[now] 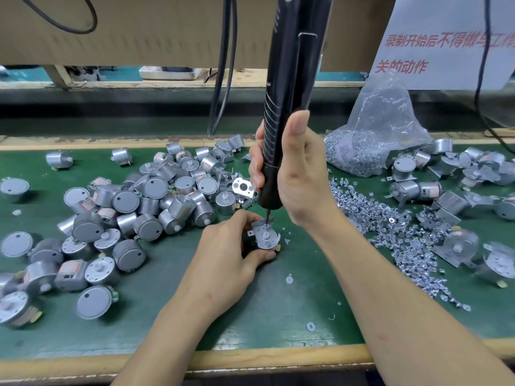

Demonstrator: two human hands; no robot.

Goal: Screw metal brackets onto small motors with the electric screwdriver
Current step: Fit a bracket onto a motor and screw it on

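Note:
My left hand (228, 254) grips a small silver motor (269, 245) with a metal bracket (263, 228) laid on its top, at the middle of the green mat. My right hand (292, 174) is wrapped around the black electric screwdriver (284, 87), which stands nearly upright. Its bit tip (269, 222) touches the bracket's upper part, where a screw sits. A loose bracket (243, 188) lies just behind, on the motor pile.
A heap of bare motors (133, 207) covers the left of the green mat (250, 310). Loose screws (390, 232) spread to the right, below a plastic bag of screws (370, 140). Motors with brackets (459, 174) lie far right. Black cables (223, 65) hang behind the screwdriver.

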